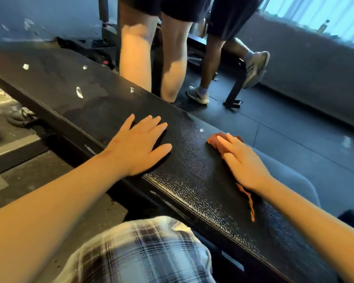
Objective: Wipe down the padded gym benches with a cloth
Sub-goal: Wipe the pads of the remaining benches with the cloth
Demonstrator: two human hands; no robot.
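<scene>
Black pebbled padding of the gym bench point(192, 164) runs corner to corner across my remote feed. Nearest the camera, plaid fabric point(139, 254) on the wearer's body fills the bottom edge. Beyond it, both bare forearms reach onto the pad. Left hand point(139, 148) lies flat on the bench top, fingers straight and slightly spread, holding nothing. Right hand point(244, 162) rests palm-down on a reddish-brown cloth point(212, 142), fingers extended and pressing it against the pad near the bench's far edge. A frayed strip of the cloth trails back under the wrist. The two hands are apart, with bare padding between them. Farther along the pad I can see white nicks point(79, 92) in the covering. Behind the bench stand two people, visible only from dark shorts down. One pair of bare legs point(135, 64) is just past the pad. Another pair point(211, 64), in white sneakers, is on the dark rubber floor point(294, 144) with one foot raised. A bottle point(323, 26) sits on the ledge by the bright window at top right.
</scene>
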